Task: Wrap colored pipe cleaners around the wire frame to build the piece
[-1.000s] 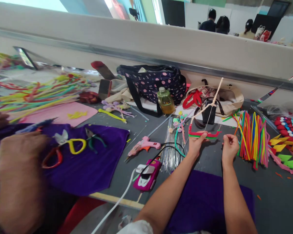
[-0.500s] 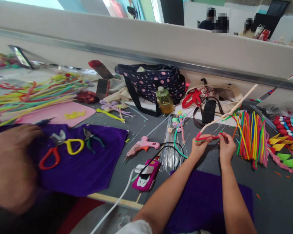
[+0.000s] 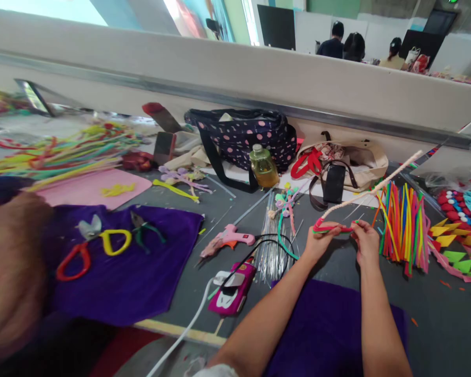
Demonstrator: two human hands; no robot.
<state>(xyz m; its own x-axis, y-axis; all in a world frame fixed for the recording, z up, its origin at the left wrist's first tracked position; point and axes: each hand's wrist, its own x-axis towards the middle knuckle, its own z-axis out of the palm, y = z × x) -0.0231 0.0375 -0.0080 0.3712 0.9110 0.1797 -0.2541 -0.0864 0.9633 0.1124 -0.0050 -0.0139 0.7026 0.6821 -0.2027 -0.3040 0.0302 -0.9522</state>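
14:02: left hand (image 3: 321, 242), right hand (image 3: 366, 242): fingers (image 3: 359, 230) closed, pinching pipe cleaners (image 3: 332, 228) near desk (image 3: 435, 303) far edge. White stem (image 3: 377, 184) already attached; shaping seemingly unfinished.

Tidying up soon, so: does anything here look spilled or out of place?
Only small orange scraps strewn on the grey table right of the held pipe cleaners; nothing looks spilled, and the bottle is capped.

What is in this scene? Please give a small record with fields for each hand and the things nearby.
left hand: grips the left end of the pipe cleaner bundle
right hand: pinches its right end
bundle: red and green, a pale twisted stem rising to the right
right of hands: coloured pipe cleaner pile
left of hands: pink glue gun
below arms: purple cloth
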